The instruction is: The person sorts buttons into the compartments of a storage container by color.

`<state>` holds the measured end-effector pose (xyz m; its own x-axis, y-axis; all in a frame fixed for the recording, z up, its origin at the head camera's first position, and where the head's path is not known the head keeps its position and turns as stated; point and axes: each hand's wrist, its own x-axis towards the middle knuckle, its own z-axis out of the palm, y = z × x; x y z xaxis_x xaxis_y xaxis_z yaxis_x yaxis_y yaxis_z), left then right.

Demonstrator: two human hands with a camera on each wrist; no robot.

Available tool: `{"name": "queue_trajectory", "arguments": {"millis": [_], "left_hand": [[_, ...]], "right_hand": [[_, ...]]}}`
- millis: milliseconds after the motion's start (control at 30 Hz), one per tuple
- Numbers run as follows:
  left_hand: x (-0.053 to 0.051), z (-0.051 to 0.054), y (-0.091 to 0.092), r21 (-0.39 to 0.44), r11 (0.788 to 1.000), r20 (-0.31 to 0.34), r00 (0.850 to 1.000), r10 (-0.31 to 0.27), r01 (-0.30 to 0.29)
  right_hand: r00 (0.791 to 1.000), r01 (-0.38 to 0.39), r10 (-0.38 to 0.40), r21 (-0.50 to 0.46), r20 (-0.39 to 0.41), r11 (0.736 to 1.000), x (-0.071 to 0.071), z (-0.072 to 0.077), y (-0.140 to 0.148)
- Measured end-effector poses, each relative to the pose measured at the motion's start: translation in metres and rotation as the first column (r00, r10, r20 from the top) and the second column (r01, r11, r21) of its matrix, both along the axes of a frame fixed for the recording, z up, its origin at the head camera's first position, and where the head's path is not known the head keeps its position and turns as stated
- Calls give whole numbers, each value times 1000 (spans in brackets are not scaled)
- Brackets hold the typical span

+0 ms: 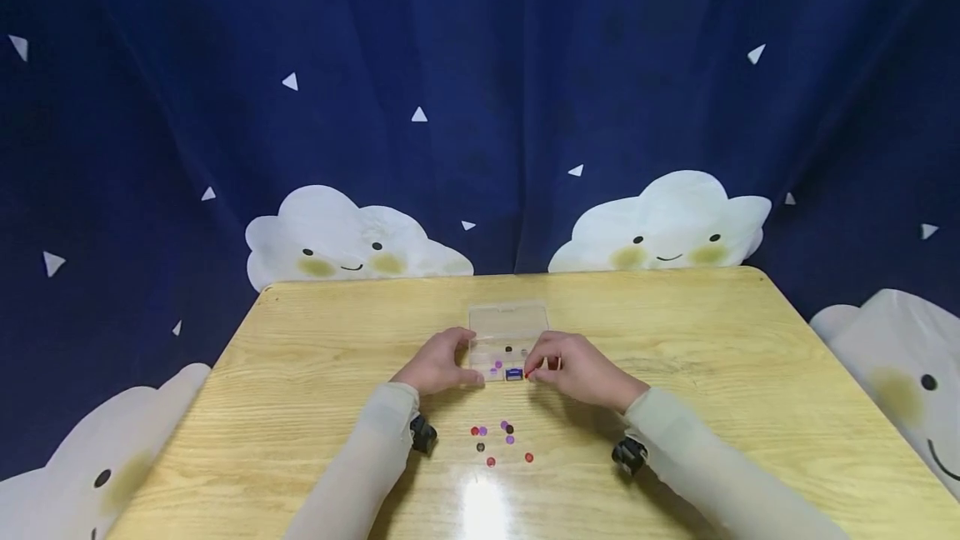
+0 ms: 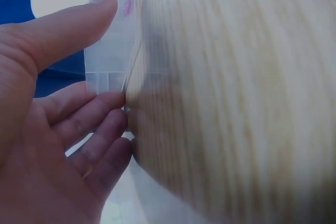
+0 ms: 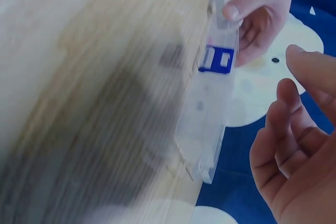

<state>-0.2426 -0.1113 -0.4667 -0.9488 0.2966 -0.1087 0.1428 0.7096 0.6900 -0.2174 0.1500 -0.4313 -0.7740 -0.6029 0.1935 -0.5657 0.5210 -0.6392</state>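
Note:
A clear plastic box [image 1: 487, 352] with its lid [image 1: 508, 322] raised at the back sits on the table. A blue label [image 1: 513, 374] marks its front; small purple and dark discs are inside. My left hand [image 1: 444, 362] grips the box's left end, its thumb [image 2: 100, 17] along the front and the fingers curled at the end. At the front right corner, my right hand [image 1: 573, 365] pinches a small red disc [image 1: 528, 373] between thumb and fingertips. In the right wrist view this disc is not visible beside the right hand [image 3: 299, 135].
Several loose discs, red [image 1: 491, 462], purple [image 1: 510, 440] and dark [image 1: 481, 447], lie on the wooden table [image 1: 315, 357] in front of the box, between the forearms. A dark blue curtain [image 1: 480, 65] with clouds hangs behind the table.

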Motion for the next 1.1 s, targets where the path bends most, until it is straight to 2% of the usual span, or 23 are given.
{"name": "queue_trajectory", "arguments": {"millis": [133, 300, 467, 700, 1100], "left_hand": [[-1, -3, 0, -15, 1000, 13, 1000, 16, -15], [-1, -5, 2, -2, 1000, -3, 1000, -15, 15], [2, -6, 1, 5, 1000, 1, 1000, -21, 21], [1, -1, -2, -2, 1000, -19, 1000, -21, 21], [1, 1, 0, -7, 1000, -11, 1000, -22, 22]], "right_hand": [[1000, 27, -27, -9, -4, 1000, -7, -3, 6], [997, 80, -81, -42, -11, 996, -14, -5, 15], [996, 90, -91, -40, -13, 995, -22, -8, 17], [991, 126, -127, -45, -30, 991, -31, -6, 13], [988, 151, -150, 22, -23, 988, -32, -9, 15]]}}
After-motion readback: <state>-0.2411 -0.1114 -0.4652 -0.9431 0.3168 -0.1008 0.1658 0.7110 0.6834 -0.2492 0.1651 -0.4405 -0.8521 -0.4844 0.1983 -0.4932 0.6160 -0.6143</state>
